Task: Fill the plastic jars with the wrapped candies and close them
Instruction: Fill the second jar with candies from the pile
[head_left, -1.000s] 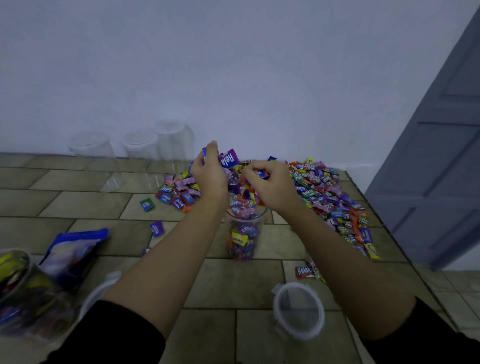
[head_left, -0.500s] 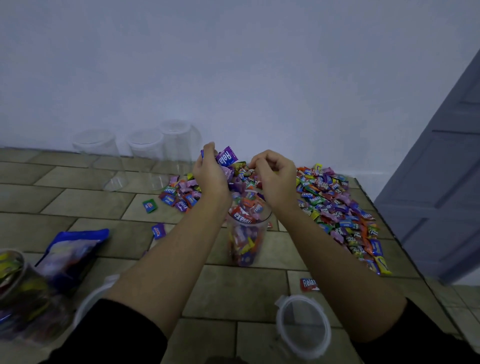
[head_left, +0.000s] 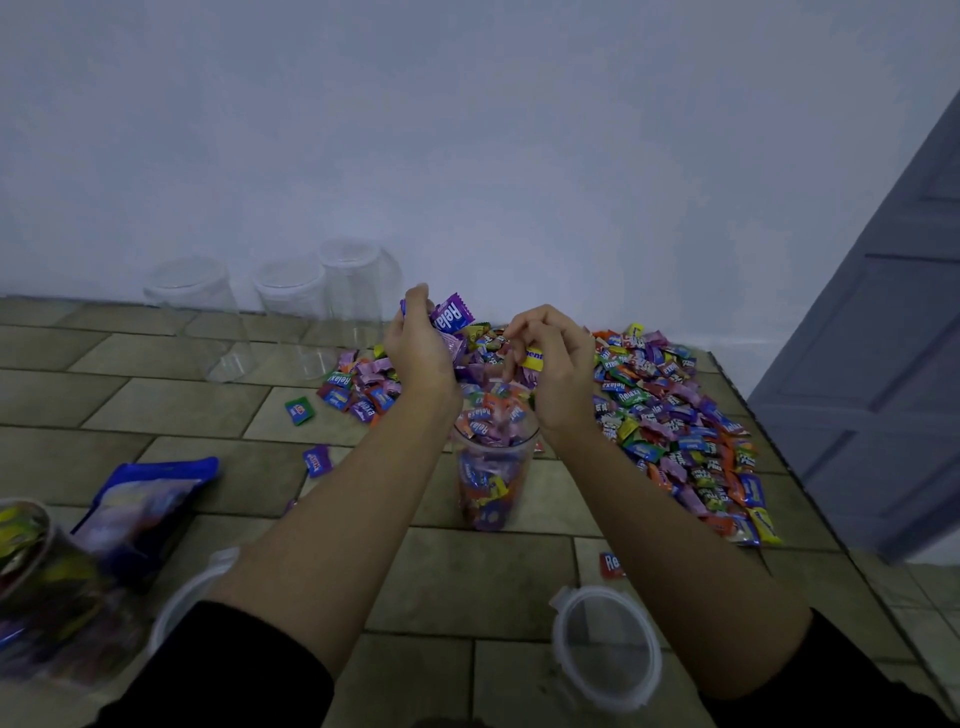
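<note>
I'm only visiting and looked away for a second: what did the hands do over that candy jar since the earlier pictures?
The right hand uncurled from a tight fist above the jar; its fingers now point down at the mouth, with a yellow candy showing among them. The left hand kept its grip on the purple candy. Jar, loose lid and candy pile stayed put.
</note>
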